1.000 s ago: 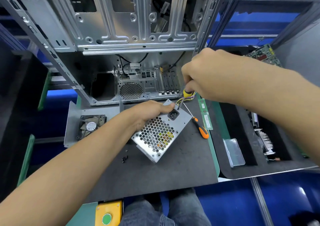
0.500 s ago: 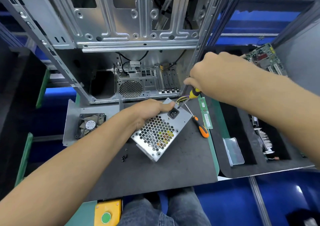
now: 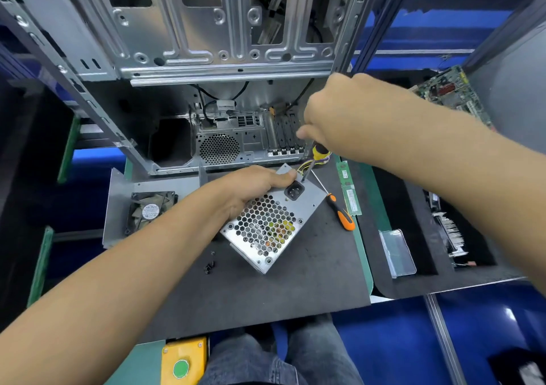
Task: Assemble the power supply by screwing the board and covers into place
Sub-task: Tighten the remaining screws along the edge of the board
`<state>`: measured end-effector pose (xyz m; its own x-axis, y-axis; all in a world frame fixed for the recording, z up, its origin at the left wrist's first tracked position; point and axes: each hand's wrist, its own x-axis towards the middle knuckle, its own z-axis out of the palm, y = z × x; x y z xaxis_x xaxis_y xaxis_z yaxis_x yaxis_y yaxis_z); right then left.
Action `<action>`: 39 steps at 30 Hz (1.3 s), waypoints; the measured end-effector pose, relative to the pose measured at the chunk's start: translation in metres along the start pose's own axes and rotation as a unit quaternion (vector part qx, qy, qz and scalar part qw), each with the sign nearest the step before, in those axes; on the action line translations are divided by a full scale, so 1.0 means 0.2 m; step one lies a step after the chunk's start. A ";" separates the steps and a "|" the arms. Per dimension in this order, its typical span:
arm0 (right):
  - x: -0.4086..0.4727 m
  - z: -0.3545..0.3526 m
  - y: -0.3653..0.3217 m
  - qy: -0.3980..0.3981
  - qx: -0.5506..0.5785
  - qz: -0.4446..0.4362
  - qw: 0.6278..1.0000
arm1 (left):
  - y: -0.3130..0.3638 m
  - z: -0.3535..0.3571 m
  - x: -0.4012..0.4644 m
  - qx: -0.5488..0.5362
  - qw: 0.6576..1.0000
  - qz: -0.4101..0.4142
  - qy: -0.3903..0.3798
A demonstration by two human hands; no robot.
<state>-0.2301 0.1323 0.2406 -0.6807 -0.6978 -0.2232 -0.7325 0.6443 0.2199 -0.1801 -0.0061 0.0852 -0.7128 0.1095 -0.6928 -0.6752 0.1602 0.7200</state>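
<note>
Mostly my right hand (image 3: 339,119) hid the yellow-handled screwdriver (image 3: 317,154) it gripped, its tip at the power supply (image 3: 274,222) lying mid-worktop (image 3: 266,296). My left hand (image 3: 251,189) clasped the unit's far-left edge, fingers curled over it. Since earlier, my right hand had lifted slightly farther away.

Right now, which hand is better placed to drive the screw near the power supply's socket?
Right. The right hand already grips the yellow-handled screwdriver, tip down beside the socket. The left hand holds the power supply steady on the mat, so it looks best kept there.
</note>
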 end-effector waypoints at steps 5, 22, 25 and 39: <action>-0.03 0.03 0.09 -0.055 0.115 0.049 0.991 | 0.00 -0.01 -0.02 -0.018 1.000 -0.011 -0.019; -0.27 0.58 0.00 0.041 0.897 0.272 0.345 | -0.10 -0.12 -0.24 -0.391 0.894 0.168 0.140; -0.24 0.56 -0.11 0.086 0.819 0.242 0.513 | -0.07 -0.05 -0.30 -0.362 0.908 0.176 0.113; -0.18 0.51 -0.35 0.264 0.524 0.143 0.797 | -0.06 0.08 -0.37 -0.294 0.940 0.173 -0.014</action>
<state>-0.1554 0.1433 0.1362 -0.9251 -0.3312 0.1859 -0.3425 0.5157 -0.7854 -0.1164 -0.0006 0.1271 -0.9092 0.0818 -0.4083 -0.3980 -0.4593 0.7941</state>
